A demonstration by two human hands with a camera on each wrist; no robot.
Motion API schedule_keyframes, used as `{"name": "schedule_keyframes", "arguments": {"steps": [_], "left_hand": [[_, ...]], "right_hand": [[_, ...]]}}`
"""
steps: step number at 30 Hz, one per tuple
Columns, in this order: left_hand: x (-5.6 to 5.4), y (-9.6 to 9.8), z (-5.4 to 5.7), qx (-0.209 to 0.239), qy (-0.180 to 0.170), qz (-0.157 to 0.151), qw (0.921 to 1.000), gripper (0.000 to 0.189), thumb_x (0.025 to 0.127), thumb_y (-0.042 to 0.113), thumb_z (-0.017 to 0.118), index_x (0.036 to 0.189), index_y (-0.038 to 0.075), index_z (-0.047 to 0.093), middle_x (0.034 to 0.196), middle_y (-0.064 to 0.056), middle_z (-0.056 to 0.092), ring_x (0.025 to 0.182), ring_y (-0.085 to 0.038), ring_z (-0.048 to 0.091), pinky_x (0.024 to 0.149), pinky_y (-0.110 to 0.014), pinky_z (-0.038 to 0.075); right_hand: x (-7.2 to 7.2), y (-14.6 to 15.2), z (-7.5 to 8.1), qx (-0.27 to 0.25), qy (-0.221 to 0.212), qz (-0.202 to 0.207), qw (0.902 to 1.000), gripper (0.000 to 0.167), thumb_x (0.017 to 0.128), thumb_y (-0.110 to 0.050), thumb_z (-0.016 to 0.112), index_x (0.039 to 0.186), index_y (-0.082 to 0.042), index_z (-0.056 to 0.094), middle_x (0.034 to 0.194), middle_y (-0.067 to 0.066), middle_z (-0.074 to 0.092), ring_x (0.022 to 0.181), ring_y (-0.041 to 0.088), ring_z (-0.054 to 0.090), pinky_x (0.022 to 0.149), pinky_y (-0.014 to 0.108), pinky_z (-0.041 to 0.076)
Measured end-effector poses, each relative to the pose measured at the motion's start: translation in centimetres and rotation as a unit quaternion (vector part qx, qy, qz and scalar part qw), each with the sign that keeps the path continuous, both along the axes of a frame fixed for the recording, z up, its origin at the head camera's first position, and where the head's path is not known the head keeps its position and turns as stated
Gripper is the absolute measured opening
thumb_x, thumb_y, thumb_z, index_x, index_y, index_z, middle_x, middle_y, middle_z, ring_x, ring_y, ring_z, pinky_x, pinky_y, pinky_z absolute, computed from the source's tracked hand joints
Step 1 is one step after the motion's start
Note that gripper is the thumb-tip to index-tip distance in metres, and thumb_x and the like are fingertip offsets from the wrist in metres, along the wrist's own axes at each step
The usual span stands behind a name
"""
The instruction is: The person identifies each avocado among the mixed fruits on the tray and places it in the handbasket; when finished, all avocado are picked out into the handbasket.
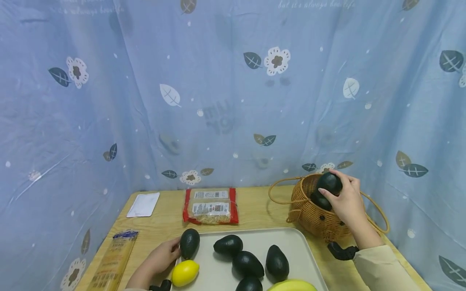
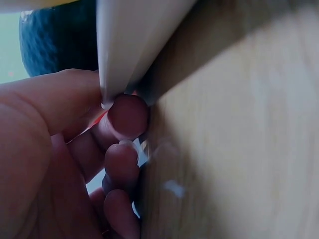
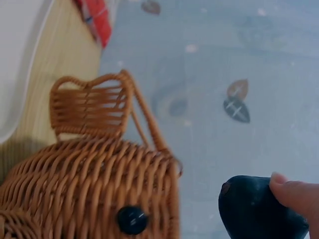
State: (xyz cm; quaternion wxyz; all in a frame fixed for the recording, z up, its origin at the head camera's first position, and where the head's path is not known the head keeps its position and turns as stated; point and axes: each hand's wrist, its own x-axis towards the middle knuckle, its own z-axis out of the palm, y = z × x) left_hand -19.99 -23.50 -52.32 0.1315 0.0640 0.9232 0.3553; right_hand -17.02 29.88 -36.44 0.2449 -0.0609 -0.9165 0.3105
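Observation:
In the head view, my right hand [image 1: 347, 198] grips a dark avocado [image 1: 329, 183] over the mouth of a wicker basket [image 1: 320, 224]. Another dark avocado [image 1: 321, 200] shows just below it, inside the basket's mouth. The right wrist view has the thumb on the held avocado [image 3: 259, 206], beside the woven basket wall [image 3: 99, 189]. My left hand [image 1: 164, 254] pinches the left rim of a pale tray [image 1: 302, 250]; in the left wrist view the thumb is over the rim [image 2: 122, 50] and the fingertips are under it. An avocado [image 1: 189, 243] lies inside the tray near that hand.
Several more avocados [image 1: 248, 264], a yellow lemon [image 1: 185, 273] and a banana [image 1: 293, 285] lie on the tray. Behind it is a red-edged food packet [image 1: 211, 206]. A white card [image 1: 143, 204] and a long noodle-like packet [image 1: 113, 262] lie left. A blue curtain [image 1: 225, 101] surrounds the table.

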Motion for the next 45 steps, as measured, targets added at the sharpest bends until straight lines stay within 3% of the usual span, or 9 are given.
{"name": "schedule_keyframes", "arguments": {"steps": [5,11,14,19,22,30,37,40,45], "left_hand": [[0.4,0.1,-0.2,0.008,-0.004,0.001,1.0000,0.048,0.102,0.008,0.065,0.149,0.001,0.057,0.130,-0.019,0.068,0.101,-0.029,0.060,0.104,-0.068,0.045],[0.3,0.1,-0.5,0.008,-0.009,0.003,0.9999,0.050,0.101,0.008,0.064,0.150,0.002,0.056,0.124,-0.016,0.069,0.096,-0.028,0.057,0.101,-0.065,0.049],[0.2,0.1,-0.5,0.007,-0.009,0.005,0.9999,0.050,0.101,0.008,0.064,0.150,0.002,0.055,0.126,-0.017,0.068,0.099,-0.029,0.058,0.102,-0.066,0.047],[0.0,0.3,-0.6,0.005,-0.007,0.009,0.9999,0.049,0.103,0.010,0.063,0.151,0.002,0.055,0.136,-0.022,0.065,0.119,-0.040,0.062,0.106,-0.069,0.043],[-0.1,0.4,-0.5,0.003,-0.005,0.007,1.0000,0.049,0.103,0.011,0.063,0.151,0.003,0.055,0.141,-0.023,0.062,0.129,-0.045,0.058,0.107,-0.070,0.042],[-0.4,0.6,-0.4,-0.004,0.001,0.002,1.0000,0.049,0.103,0.009,0.063,0.151,0.002,0.055,0.139,-0.022,0.064,0.114,-0.034,0.063,0.107,-0.069,0.042],[0.1,0.1,-0.8,-0.004,0.009,-0.002,0.9999,0.050,0.101,0.009,0.064,0.150,0.001,0.056,0.128,-0.017,0.069,0.104,-0.028,0.062,0.099,-0.059,0.051],[0.4,-0.3,-0.6,0.004,0.014,0.006,0.9999,0.049,0.102,0.007,0.063,0.150,0.001,0.056,0.127,-0.016,0.069,0.096,-0.027,0.059,0.087,-0.050,0.051],[0.2,-0.2,-0.3,0.002,0.022,0.008,0.9997,0.049,0.103,0.008,0.062,0.151,0.002,0.055,0.137,-0.020,0.066,0.098,-0.026,0.060,0.098,-0.057,0.052]], "right_hand": [[-0.8,0.7,-1.2,-0.002,-0.014,0.001,0.9999,0.073,0.097,-0.011,0.075,0.160,-0.006,0.037,0.150,0.039,0.022,0.118,0.069,0.043,0.086,0.079,0.046],[-1.5,0.9,-2.1,0.003,-0.025,0.006,0.9997,0.069,0.097,-0.009,0.074,0.157,-0.004,0.039,0.149,0.039,0.024,0.116,0.068,0.045,0.086,0.076,0.048],[-1.7,0.9,-2.3,0.024,-0.017,0.007,0.9996,0.058,0.099,-0.009,0.072,0.151,-0.002,0.048,0.145,0.037,0.031,0.115,0.061,0.048,0.081,0.070,0.050],[-1.5,0.9,-2.2,0.044,0.020,0.004,0.9988,0.032,0.101,-0.004,0.067,0.133,-0.001,0.064,0.130,0.029,0.045,0.108,0.045,0.054,0.076,0.057,0.051],[-1.0,0.7,-2.1,0.043,0.033,0.010,0.9985,0.028,0.101,-0.003,0.066,0.128,-0.001,0.066,0.126,0.026,0.047,0.105,0.042,0.056,0.074,0.054,0.052],[0.4,-1.5,-2.3,0.051,0.040,0.061,0.9960,0.018,0.099,-0.002,0.068,0.117,-0.003,0.072,0.110,0.013,0.058,0.091,0.029,0.061,0.067,0.038,0.050],[1.5,-5.0,-4.0,0.074,0.037,0.132,0.9877,0.017,0.094,0.003,0.072,0.103,-0.011,0.075,0.095,-0.003,0.062,0.082,0.014,0.058,0.066,0.032,0.052],[1.5,-6.6,-5.0,0.083,0.015,0.170,0.9818,0.018,0.094,0.001,0.074,0.101,-0.015,0.075,0.091,-0.009,0.060,0.076,0.008,0.055,0.063,0.028,0.050],[2.0,-8.1,-6.4,0.096,-0.045,0.220,0.9697,0.020,0.095,-0.003,0.075,0.106,-0.020,0.074,0.096,-0.010,0.059,0.082,0.008,0.059,0.066,0.028,0.053]]}}
